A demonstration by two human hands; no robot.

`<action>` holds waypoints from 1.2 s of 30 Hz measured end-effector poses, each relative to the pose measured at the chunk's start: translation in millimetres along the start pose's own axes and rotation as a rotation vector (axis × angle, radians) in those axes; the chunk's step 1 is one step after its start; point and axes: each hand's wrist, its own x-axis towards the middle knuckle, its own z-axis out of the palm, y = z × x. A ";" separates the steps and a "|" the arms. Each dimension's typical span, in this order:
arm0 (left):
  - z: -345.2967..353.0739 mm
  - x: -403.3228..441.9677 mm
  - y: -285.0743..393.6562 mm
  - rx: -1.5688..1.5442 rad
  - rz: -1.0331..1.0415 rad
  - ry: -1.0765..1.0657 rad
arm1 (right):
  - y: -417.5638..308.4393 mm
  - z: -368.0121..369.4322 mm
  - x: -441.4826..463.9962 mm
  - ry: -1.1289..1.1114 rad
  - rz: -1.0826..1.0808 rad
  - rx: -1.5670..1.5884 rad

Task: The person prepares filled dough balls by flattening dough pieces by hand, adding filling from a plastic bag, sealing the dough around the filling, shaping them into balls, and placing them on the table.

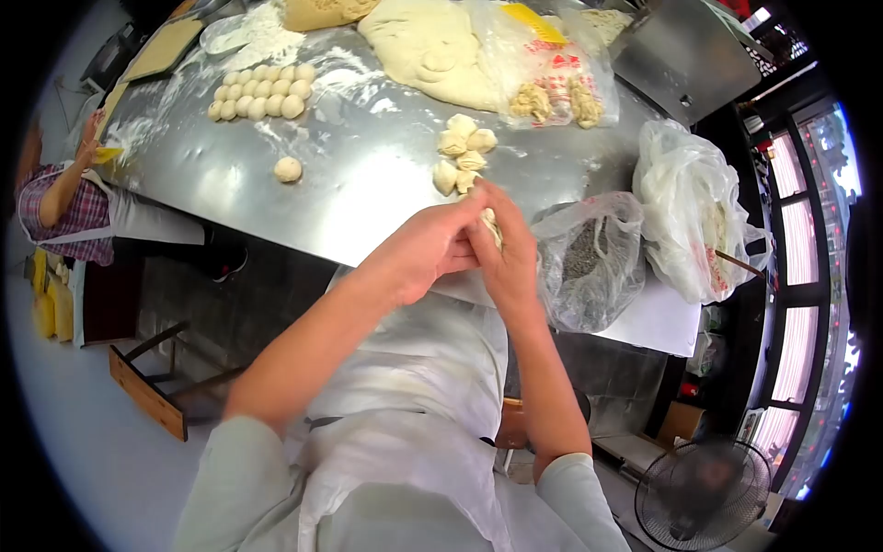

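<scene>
Close together at the table's front edge, my left hand (416, 250) and my right hand (511, 259) are closed around a small piece of dough (492, 226). Part of the piece shows between them; the fingers hide the rest. Just beyond my fingertips lies a cluster of several torn dough pieces (467, 158). One round dough ball (288, 169) sits alone to the left. Behind it, several smooth dough balls (261, 93) stand in tight rows. A large flat slab of dough (421, 53) is spread at the back.
On the right are a clear bag of dark grains (583, 250) and a white plastic bag (682, 198). A printed plastic sheet (570, 69) carries dough lumps. Flour (267, 35) dusts the metal table (368, 179). Another person (69, 207) stands left; a stool (147, 394) and fan (704, 492) are below.
</scene>
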 end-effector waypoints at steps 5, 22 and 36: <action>-36.8 -11.5 -24.6 -0.275 0.167 -0.010 | -6.6 44.4 9.4 0.037 0.038 0.051; -46.5 -15.8 -50.8 -0.114 0.286 0.092 | -17.6 52.5 1.0 -0.173 0.131 0.092; -37.1 -6.1 -76.7 0.007 0.289 -0.006 | -29.1 11.6 -5.9 -0.299 0.366 0.233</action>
